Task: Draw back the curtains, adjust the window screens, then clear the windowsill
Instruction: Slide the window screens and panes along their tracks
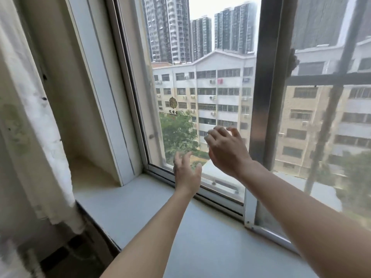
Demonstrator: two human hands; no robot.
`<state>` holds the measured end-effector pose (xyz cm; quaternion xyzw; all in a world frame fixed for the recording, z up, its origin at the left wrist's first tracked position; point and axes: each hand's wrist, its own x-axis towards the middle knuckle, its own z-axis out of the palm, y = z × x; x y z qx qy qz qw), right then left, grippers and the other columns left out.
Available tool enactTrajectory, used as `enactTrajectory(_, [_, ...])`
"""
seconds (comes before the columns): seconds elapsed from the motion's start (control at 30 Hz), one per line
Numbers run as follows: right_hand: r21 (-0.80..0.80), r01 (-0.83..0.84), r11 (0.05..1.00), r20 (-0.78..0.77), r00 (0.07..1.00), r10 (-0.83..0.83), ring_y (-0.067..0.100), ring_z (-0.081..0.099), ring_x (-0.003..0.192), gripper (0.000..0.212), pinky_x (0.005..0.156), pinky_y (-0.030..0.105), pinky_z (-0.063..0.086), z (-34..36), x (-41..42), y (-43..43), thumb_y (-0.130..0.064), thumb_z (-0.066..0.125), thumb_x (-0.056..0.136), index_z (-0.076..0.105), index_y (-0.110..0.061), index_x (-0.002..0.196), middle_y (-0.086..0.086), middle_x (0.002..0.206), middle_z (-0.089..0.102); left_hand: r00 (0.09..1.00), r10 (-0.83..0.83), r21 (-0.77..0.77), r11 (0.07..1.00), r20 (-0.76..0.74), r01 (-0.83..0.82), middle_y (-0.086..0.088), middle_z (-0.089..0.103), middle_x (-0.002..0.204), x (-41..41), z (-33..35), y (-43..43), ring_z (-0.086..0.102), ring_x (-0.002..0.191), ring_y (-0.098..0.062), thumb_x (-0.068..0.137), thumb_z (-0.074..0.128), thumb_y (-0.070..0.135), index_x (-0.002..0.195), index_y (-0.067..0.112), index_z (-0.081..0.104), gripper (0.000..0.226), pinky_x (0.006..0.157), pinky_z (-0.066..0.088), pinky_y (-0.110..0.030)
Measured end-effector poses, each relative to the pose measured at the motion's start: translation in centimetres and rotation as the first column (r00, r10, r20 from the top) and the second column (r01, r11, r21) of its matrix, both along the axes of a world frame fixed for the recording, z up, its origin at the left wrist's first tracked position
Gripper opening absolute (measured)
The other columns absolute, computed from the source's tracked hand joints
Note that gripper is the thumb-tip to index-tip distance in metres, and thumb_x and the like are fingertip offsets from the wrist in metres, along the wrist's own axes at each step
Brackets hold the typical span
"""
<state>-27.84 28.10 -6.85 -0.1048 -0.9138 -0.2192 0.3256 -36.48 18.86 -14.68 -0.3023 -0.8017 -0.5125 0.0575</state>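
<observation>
Both hands reach toward the window pane [180,77]. The left hand [185,173] is spread wide (empty). The right hand [226,147] is loosely curled, holding nothing.

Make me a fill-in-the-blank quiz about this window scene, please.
The white curtain hangs at the ____ edge of the view.
The left hand and the right hand are both raised above the windowsill, holding ____.
The higher hand is the ____ one.
The mesh window screen stands on the ____ side of the view.
Missing words: left; nothing; right; right.
</observation>
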Motion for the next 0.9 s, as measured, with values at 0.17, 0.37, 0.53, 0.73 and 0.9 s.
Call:
enactTrajectory(0.17, [0.026, -0.007, 1.000, 0.047, 0.999, 0.006, 0.028, 0.064, 0.109, 0.024, 0.098, 0.050, 0.042, -0.1, -7.8, 0.9, -0.011, 0.069, 0.071, 0.070, -0.012, 0.094, 0.010, 0.113, 0.069, 0.995, -0.016, 0.043, 0.999, 0.102, 0.012, -0.014, -0.004, 0.154, -7.1, -0.9, 1.0, 0.009, 0.143, -0.027, 0.089, 0.055, 0.036, 0.145, 0.020, 0.020, 0.068, 0.116, 0.015, -0.039])
enactTrajectory(0.37, [0.096, -0.022, 0.995, 0.033, 0.999, 0.019, 0.031, 0.040, 0.135, 0.029, 0.111, 0.053, -0.002, 1.6, -14.9, 2.2, -0.015, 0.063, 0.081, 0.067, -0.012, 0.109, 0.012, 0.140, 0.050, 0.961, -0.088, 0.070, 0.995, 0.261, 0.073, -0.013, -0.020, 0.152, -13.2, 0.1, 2.2, 0.000, 0.143, -0.032, 0.072, 0.072, 0.044, 0.145, 0.030, -0.013, 0.113, 0.114, 0.014, -0.047])
enactTrajectory(0.53, [0.222, -0.023, 0.975, 0.032, 0.999, 0.016, 0.027, 0.033, 0.139, 0.041, 0.115, 0.054, 0.004, 3.6, -19.7, 2.3, -0.028, 0.059, 0.085, 0.059, -0.018, 0.125, 0.008, 0.148, 0.039, 0.956, -0.147, 0.053, 0.989, 0.254, 0.138, -0.012, -0.030, 0.151, -18.0, 0.7, 3.2, -0.013, 0.143, -0.029, 0.061, 0.074, 0.053, 0.142, 0.033, -0.021, 0.126, 0.115, 0.007, -0.048])
enactTrajectory(0.73, [0.268, 0.223, 0.937, 0.085, 0.964, -0.254, 0.018, -0.033, 0.133, 0.078, 0.099, 0.045, -0.034, 3.2, -21.8, 2.8, -0.059, 0.033, 0.091, -0.011, -0.028, 0.147, 0.001, 0.148, -0.032, 0.942, -0.243, 0.040, 0.970, 0.233, 0.241, -0.003, -0.042, 0.145, -20.1, -0.1, 4.3, -0.034, 0.136, -0.021, 0.031, 0.056, 0.087, 0.136, 0.037, -0.031, 0.145, 0.112, -0.010, -0.049])
enactTrajectory(0.9, [0.294, 0.254, 0.921, 0.100, 0.950, -0.294, 0.019, -0.038, 0.130, 0.080, 0.094, 0.044, -0.037, 3.2, -21.5, 2.9, -0.063, 0.027, 0.091, -0.023, -0.028, 0.144, 0.000, 0.147, -0.039, 0.931, -0.237, 0.063, 0.972, 0.276, 0.228, 0.000, -0.045, 0.143, -19.4, 0.3, 5.0, -0.038, 0.132, -0.020, 0.017, 0.045, 0.095, 0.134, 0.036, -0.035, 0.153, 0.109, -0.009, -0.058])
